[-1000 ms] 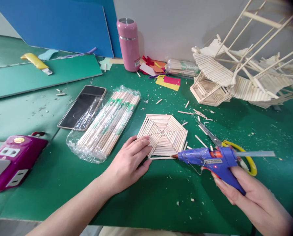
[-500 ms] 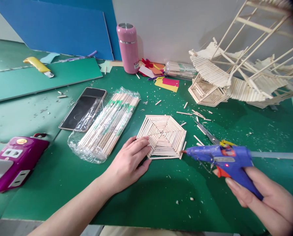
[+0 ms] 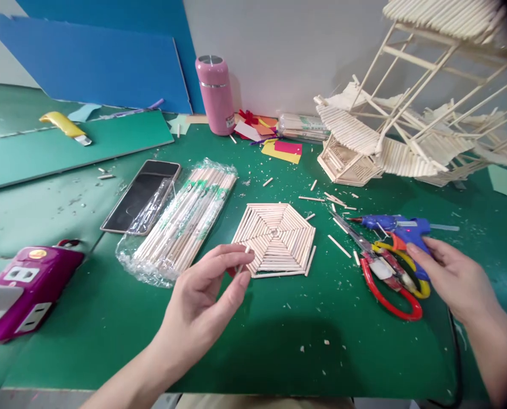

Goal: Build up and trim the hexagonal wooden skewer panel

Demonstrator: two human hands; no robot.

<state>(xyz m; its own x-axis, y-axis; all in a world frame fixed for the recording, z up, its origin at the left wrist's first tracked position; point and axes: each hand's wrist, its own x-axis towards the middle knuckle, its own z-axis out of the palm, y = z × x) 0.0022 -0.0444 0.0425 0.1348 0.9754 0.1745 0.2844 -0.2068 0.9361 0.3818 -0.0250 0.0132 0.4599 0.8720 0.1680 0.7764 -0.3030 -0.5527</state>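
My left hand (image 3: pixel 204 298) pinches a short wooden stick (image 3: pixel 247 250) between thumb and fingers, just off the left edge of a hexagonal panel (image 3: pixel 279 238) made of wooden sticks. The panel lies flat on the green table, with one stick slightly apart along its right edge. At the right, my right hand (image 3: pixel 460 278) grips the handle of a blue glue gun (image 3: pixel 410 230), its nozzle pointing left and its red light on. Close beside the gun lie scissors (image 3: pixel 370 289) with red handles and a yellow-handled tool (image 3: pixel 423 288), overlapping each other.
Left of the panel are a plastic-wrapped bundle of sticks (image 3: pixel 189 216), a phone (image 3: pixel 142 193) and a purple power socket (image 3: pixel 36 289). A pink flask (image 3: pixel 216 96) stands at the back. A large stick-built model (image 3: pixel 389 136) fills the back right. Stick scraps (image 3: pixel 338 245) are scattered about.
My right hand has moved the glue gun away from the panel, back and right, beside the scissors. My left hand has lifted off the panel and now holds a short stick.
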